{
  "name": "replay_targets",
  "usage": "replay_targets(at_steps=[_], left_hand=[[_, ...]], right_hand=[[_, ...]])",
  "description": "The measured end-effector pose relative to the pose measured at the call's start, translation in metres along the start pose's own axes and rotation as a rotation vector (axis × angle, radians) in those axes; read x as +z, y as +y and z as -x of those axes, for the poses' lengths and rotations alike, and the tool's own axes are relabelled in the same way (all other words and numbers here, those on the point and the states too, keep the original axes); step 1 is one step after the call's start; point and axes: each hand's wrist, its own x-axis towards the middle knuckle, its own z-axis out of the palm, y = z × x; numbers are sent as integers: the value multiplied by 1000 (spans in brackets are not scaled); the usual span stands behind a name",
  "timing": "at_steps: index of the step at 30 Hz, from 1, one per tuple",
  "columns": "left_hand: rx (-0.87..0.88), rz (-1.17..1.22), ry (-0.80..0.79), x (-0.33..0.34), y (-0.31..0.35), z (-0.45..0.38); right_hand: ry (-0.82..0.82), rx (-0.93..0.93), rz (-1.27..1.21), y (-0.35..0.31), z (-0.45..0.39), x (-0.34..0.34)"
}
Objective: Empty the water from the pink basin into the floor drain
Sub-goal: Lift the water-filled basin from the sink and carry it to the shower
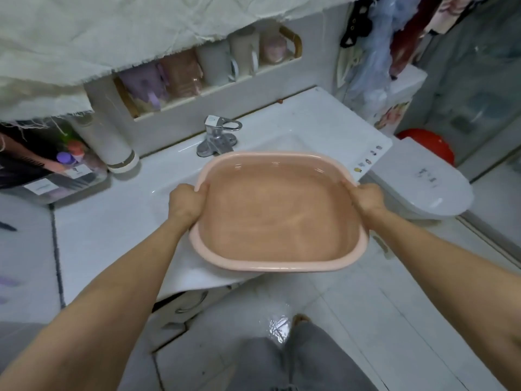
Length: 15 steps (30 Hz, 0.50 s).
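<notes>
A pink basin (277,215) filled with water sits level over the front of a white sink counter (112,230), its near edge overhanging the counter. My left hand (186,203) grips the basin's left rim. On the opposite rim, my right hand (366,200) holds on the same way. The water surface shows light ripples. No floor drain can be made out in this view.
A chrome faucet (218,136) stands just behind the basin. A white toilet (423,184) with a red object (428,142) behind it is to the right. Bottles and cups fill a wall shelf (203,91). Wet white floor tiles (352,320) lie below, beside my legs.
</notes>
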Motion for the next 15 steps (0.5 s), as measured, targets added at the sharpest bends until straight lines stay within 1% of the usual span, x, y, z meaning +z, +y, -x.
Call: replay_targets(at_steps=[4,7,9,14,15], left_hand=[[96,-9,-61,20,43,12],[193,-53,-119,48,82,25],[257,-71,-160,73,112,37],[345,-99,-234,130,173,64],[369,-110,-263,152,192,75]], right_hand=[[71,45,6,19,13,-44],[165,84,-37,41,21,-86],[231,124,-91,62,20,-120],[323,200,-98,108,11,-185],[352,226,-106,122,8,-208]])
